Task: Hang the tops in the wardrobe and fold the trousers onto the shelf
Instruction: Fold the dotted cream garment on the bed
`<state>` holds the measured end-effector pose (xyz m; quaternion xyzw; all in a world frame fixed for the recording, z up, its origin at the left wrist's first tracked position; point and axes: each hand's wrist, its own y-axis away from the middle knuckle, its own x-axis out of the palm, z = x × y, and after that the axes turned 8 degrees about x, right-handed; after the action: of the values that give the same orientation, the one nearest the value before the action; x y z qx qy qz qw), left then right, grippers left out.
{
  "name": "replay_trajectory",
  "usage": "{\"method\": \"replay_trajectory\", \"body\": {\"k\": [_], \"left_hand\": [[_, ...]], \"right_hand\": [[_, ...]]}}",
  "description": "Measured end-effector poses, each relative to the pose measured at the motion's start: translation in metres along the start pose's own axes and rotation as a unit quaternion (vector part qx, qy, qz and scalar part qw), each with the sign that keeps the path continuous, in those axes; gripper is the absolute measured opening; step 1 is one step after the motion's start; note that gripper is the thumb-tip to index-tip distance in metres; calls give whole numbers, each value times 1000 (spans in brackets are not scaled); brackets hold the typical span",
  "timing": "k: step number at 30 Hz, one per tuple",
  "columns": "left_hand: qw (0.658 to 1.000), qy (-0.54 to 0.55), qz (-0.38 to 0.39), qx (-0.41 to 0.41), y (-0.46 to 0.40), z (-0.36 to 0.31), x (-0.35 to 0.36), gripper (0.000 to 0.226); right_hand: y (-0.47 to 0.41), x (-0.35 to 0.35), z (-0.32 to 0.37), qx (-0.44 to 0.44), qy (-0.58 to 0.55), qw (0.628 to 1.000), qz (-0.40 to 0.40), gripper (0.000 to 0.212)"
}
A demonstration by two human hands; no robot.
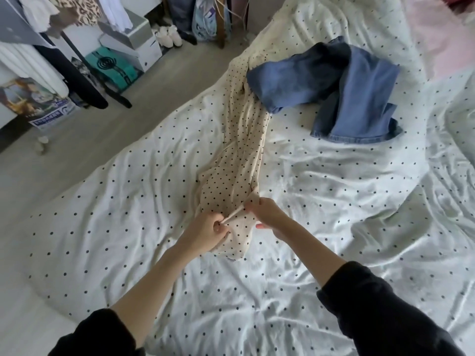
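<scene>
Two forearms in pushed-up black sleeves reach forward over a bed covered by a white sheet [295, 291] with small dark dots, whose left edge runs diagonally beside a strip of bare grey floor [64, 155]. The left hand [205, 233] curls its fingers round the near end of a cream dotted garment [239, 155], pinching a thin strap of it, while the right hand [268, 214] pinches the same strap's other end, so the strap is drawn taut between them. The garment lies in one long, bunched strip running away up the bed, its near end lifted slightly by both hands. Wrinkled sheet lies open on either side of it. Beyond, one pair of blue jeans [347, 91] lies loosely crumpled on the sheet, one corner overlapping the far part of the cream garment. At far left, clothes hang on a rail [38, 19] above boxes, one of them teal [113, 68], and a pair of pale shoes [168, 37] stands on the floor near the bed's far corner.
</scene>
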<state>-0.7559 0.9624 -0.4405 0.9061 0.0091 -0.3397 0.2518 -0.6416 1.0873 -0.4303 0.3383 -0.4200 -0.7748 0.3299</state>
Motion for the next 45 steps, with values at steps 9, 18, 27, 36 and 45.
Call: {"method": "replay_trajectory", "body": {"k": [9, 18, 27, 36, 45], "left_hand": [[995, -28, 47, 87, 59, -39, -25, 9], [971, -93, 73, 209, 141, -95, -12, 19], [947, -108, 93, 286, 186, -195, 68, 22], [933, -52, 134, 330, 219, -337, 203, 41], [926, 187, 195, 265, 208, -490, 325, 38]], "right_hand": [[89, -22, -25, -70, -83, 987, -119, 37], [181, -22, -107, -84, -77, 969, -218, 37], [271, -82, -222, -104, -132, 940, -295, 35], [332, -198, -364, -73, -149, 924, -344, 30], [363, -330, -477, -111, -224, 870, -425, 40]]}}
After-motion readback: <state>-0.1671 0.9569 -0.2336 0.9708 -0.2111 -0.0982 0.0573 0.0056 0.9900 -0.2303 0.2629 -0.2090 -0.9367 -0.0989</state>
